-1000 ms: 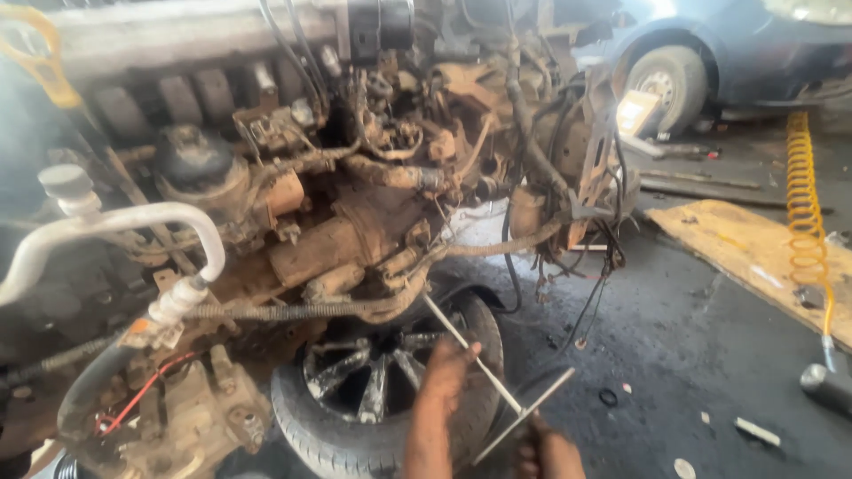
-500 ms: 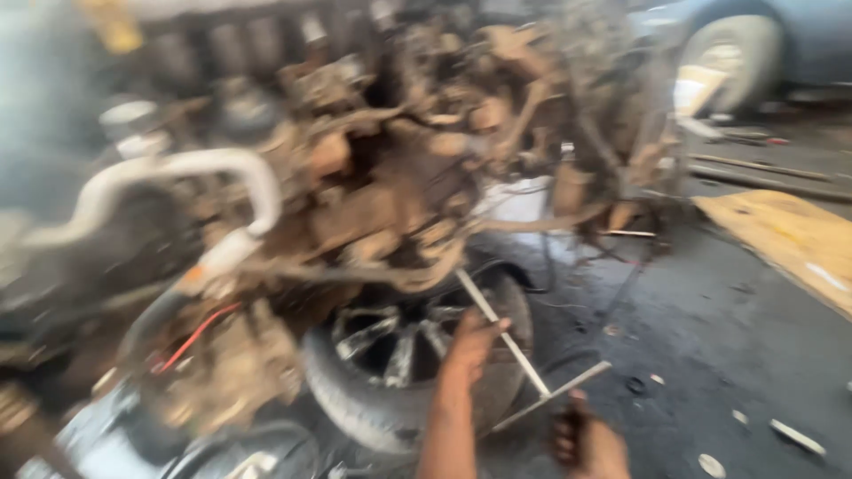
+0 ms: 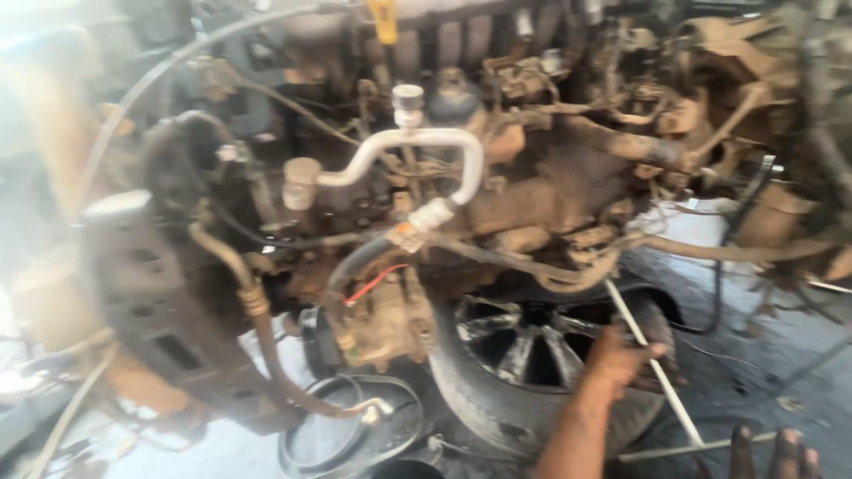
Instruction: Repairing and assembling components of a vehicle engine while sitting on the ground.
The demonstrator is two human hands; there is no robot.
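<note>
One rod (image 3: 652,364) crosses left hand's (image 3: 621,359) grip (tyre (image 3: 497,399) behind).

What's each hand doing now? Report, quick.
Left hand: closed on the thin metal rod.
Right hand: only fingers visible at the frame edge; grip cannot be told.

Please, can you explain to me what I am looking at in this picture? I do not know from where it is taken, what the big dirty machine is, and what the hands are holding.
The camera sits on a person's head and looks down at their own hands. In front is a dirty car engine, taken out of its car, with hoses and a bent white pipe. It rests above a wheel with a tyre on the garage floor. The left hand grips a thin metal rod. Only fingertips of the right hand show, near a second rod; whether they hold it is unclear.
</note>
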